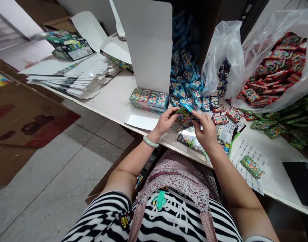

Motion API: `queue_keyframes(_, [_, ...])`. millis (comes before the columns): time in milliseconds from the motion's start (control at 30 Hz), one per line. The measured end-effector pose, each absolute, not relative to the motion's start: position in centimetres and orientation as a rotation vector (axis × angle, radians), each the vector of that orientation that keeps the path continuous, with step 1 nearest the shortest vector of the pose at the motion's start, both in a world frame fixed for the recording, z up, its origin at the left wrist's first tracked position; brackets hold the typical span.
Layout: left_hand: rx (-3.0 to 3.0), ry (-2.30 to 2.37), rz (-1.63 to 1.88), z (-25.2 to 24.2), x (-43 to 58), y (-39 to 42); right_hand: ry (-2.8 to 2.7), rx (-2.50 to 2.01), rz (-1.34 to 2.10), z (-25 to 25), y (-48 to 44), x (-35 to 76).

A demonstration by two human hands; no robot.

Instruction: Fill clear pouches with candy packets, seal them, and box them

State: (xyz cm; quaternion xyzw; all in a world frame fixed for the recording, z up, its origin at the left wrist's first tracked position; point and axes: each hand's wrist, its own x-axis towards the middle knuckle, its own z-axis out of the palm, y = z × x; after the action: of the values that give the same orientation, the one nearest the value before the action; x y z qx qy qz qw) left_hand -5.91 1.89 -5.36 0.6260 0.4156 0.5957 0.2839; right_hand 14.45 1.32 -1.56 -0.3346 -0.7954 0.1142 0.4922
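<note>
My left hand (166, 123) is closed on the left edge of a dark printed pouch (183, 120) held just above the table's front edge. My right hand (205, 129) pinches the pouch's right side. A small blue box (187, 107) shows at the top of the pouch, by my right fingertips; whether it is partly inside, I cannot tell. Beneath my hands lie more printed pouches (223, 148) with green edges. Just left of them, an open carton with a raised white lid (151, 43) contains a row of wrapped small boxes (149, 100).
Blue boxes (186, 80) are heaped behind my hands. Clear plastic bags hold purple boxes (222, 75) and red boxes (277, 72). Green boxes (292, 124) pile up at right, near a sticker sheet (247, 151) with a green packet (252, 166). Flattened cartons (75, 77) are stacked left.
</note>
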Motion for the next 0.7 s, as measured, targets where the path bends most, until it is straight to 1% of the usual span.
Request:
queue_keyframes(133, [1.710,1.132,1.673,-5.4,-5.8,0.9,-1.881,-0.747,0.218,-1.5,0.7,14.8])
queue_keyframes(333, [1.705,1.185,1.487,-7.3,-6.6,2.3,-1.943,-0.847,0.443,-2.7,2.2,14.9])
queue_keyframes(567, [1.725,1.149,1.502,-7.3,-6.5,2.5,-1.808,-0.815,0.488,-3.6,2.6,13.8])
queue_keyframes(633, [1.725,1.145,1.562,-7.0,-7.0,1.9,-1.772,-0.769,0.495,-3.3,2.4,14.1])
queue_keyframes(700, [1.656,1.184,1.728,-6.6,-8.0,1.3,-1.691,-0.765,0.487,-3.1,1.8,14.9])
